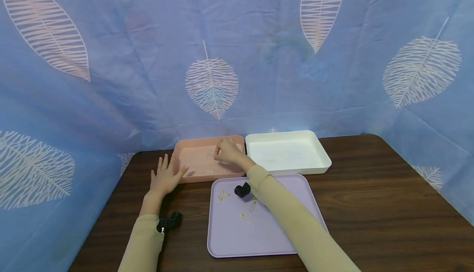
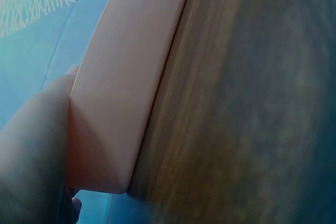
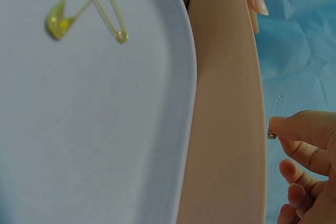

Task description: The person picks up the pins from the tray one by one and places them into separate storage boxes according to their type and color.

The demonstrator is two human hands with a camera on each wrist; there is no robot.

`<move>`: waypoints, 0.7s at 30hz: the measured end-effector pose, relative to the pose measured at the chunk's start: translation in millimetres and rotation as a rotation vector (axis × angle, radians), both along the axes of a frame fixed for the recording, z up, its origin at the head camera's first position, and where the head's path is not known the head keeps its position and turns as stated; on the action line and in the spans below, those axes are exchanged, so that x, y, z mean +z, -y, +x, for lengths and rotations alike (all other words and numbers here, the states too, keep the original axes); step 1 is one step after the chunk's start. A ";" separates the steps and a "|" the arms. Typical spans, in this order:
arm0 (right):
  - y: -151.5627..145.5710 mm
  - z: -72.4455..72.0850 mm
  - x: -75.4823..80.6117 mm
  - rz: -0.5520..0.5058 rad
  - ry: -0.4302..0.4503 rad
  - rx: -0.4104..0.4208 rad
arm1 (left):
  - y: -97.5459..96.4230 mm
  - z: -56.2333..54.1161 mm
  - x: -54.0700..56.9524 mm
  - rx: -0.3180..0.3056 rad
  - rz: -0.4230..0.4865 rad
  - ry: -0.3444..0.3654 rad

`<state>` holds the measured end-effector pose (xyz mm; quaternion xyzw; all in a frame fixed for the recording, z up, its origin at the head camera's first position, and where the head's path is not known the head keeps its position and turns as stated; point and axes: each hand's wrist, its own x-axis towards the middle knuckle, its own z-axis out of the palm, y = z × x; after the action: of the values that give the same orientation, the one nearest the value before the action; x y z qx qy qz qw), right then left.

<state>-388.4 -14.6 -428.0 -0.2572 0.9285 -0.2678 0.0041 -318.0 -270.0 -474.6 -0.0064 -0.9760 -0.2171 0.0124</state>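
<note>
My right hand [image 1: 229,152] is over the pink tray [image 1: 201,178]. In the right wrist view its thumb and index finger pinch a silver safety pin [image 3: 271,134] by the head end, with the coil end pointing up. Another safety pin [image 1: 209,171] lies on the pink tray's floor near the front wall. At that tray's left front corner, my left hand [image 1: 164,179] touches the edge with fingers spread. Gold safety pins lie on the lilac tray [image 1: 237,247]: a crossed pair [image 1: 222,196] near the left side and another pin [image 1: 253,206] beside the right wrist.
A white tray [image 1: 286,170] stands to the right of the pink one. Tiny gold pieces [image 1: 242,215] are scattered on the lilac tray, too small to make out. The dark wooden table [image 1: 389,206] extends to both sides, and a blue leaf-patterned cloth [image 1: 155,58] hangs behind it.
</note>
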 end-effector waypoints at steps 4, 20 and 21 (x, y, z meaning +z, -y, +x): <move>3.3 -4.1 -0.3 0.014 -0.002 -0.004 | -0.3 -0.5 -0.5 0.004 -0.008 -0.005; 19.0 -9.1 -2.5 -0.033 0.033 -0.058 | -0.4 -1.4 1.3 0.001 -0.019 0.007; 19.4 -8.9 -2.8 -0.043 0.039 -0.065 | -0.4 -1.3 1.5 0.002 -0.020 0.010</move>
<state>-397.3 -34.0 -430.8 -0.2217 0.9301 -0.2928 0.0081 -319.4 -269.5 -473.1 -0.0045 -0.9782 -0.2075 0.0079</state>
